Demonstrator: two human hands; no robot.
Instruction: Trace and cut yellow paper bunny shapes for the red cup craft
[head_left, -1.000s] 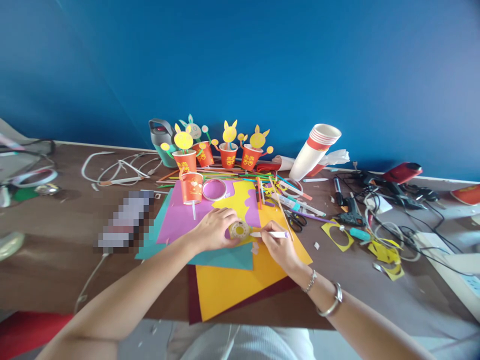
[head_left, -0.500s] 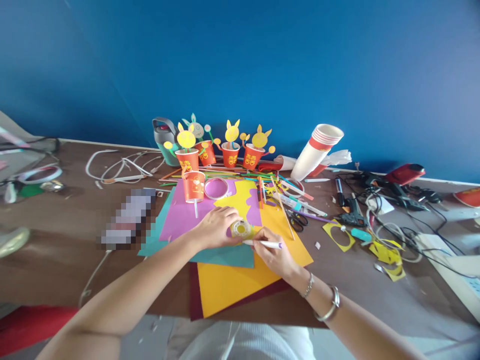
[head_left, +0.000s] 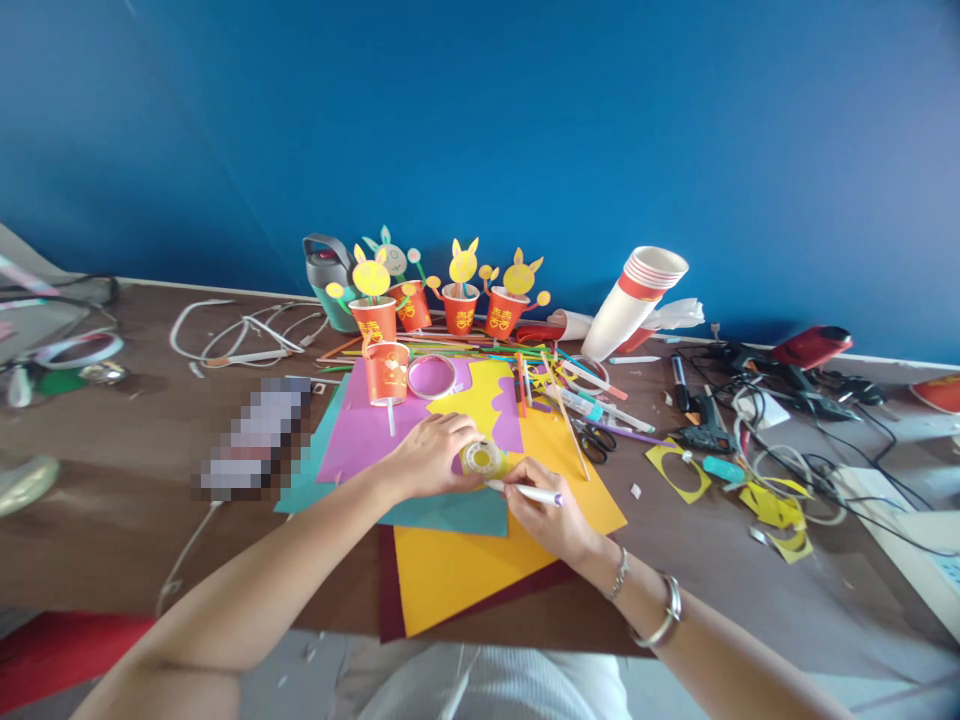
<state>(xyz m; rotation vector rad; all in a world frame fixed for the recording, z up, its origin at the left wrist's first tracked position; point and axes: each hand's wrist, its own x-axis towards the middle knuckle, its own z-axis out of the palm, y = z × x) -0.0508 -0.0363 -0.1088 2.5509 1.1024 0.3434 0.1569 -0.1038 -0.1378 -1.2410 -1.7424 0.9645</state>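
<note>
Pen [head_left: 538,494] pinched in right hand [head_left: 553,515], tape roll [head_left: 494,460] held by left hand [head_left: 433,458], I judge this tracing, next stroke needing steadiness.

bright light pales the wall [head_left: 487,120] rightward, edges smeared.

Silver bangle [head_left: 676,607], thin chain bracelet [head_left: 620,574], pale ribbed top [head_left: 409,688]

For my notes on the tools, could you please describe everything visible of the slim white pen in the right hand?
The slim white pen, plastic-looking, has purple at its rear end. The bare right hand grips it, rear pointing right, tip pointing left near the small round pale roll. Whether the tip touches anything is unclear.
</note>
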